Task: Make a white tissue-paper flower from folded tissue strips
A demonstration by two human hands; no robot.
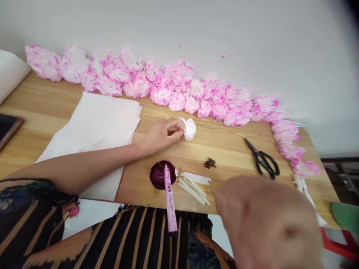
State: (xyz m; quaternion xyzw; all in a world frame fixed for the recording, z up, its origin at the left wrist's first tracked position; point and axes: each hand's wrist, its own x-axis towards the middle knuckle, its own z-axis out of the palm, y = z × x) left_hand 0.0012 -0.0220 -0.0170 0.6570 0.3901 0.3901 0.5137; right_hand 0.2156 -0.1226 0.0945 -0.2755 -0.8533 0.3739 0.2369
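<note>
My left hand (pixel 165 136) pinches a small white paper flower (pixel 189 129) by its gathered base, just above the wooden table. Large and blurred, my right hand (pixel 269 220) is close to the camera at the lower right; its fingers cannot be made out. Between the hands, a pink tube with a pointed tip (pixel 169 201) leans over a dark purple round dish (pixel 157 175) at the table's front edge. Beside the dish lie several slim white sticks (pixel 195 188). A little pile of tiny dark pieces (pixel 210 163) sits behind them.
Black-handled scissors (pixel 263 158) lie to the right. Pink-and-white paper flowers (pixel 179 87) line the back and right edges against the wall. White paper sheets (pixel 98 123) are under my left forearm. A phone-like dark object (pixel 8 129) and white roll (pixel 11 73) are at left.
</note>
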